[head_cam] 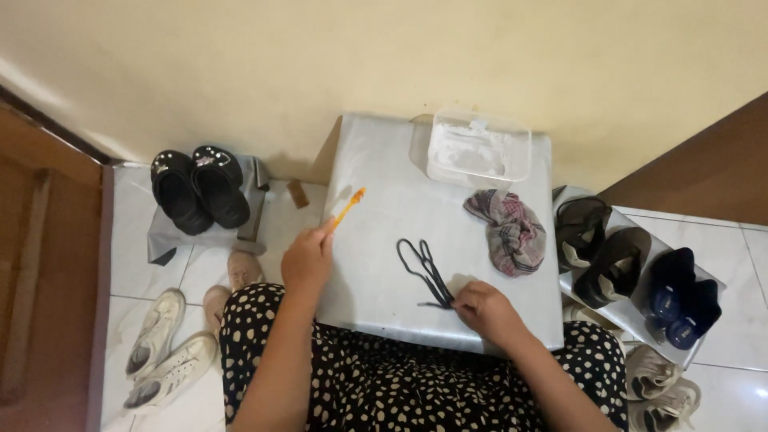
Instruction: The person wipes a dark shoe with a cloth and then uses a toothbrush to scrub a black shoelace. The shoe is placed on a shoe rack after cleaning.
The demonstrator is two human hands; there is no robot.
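Note:
A low table [384,176] covered in silver-grey sheeting stands in front of me. My left hand [308,260] is at its left edge, gripping an orange toothbrush [350,207] that points up and to the right. My right hand [484,310] rests near the front edge and pinches the ends of a black shoelace [422,268], which lies looped on the table between my hands. A crumpled checked cloth [508,230] lies to the right of the lace. A clear plastic tub [478,150] with whitish liquid sits at the table's back right.
Black clogs [198,188] sit on a grey sheet at the left, with white sneakers [164,348] on the tiled floor below them. Dark sandals [600,248] and blue shoes [680,300] lie on the right. A cream wall is behind the table, and my spotted skirt [384,384] is in front.

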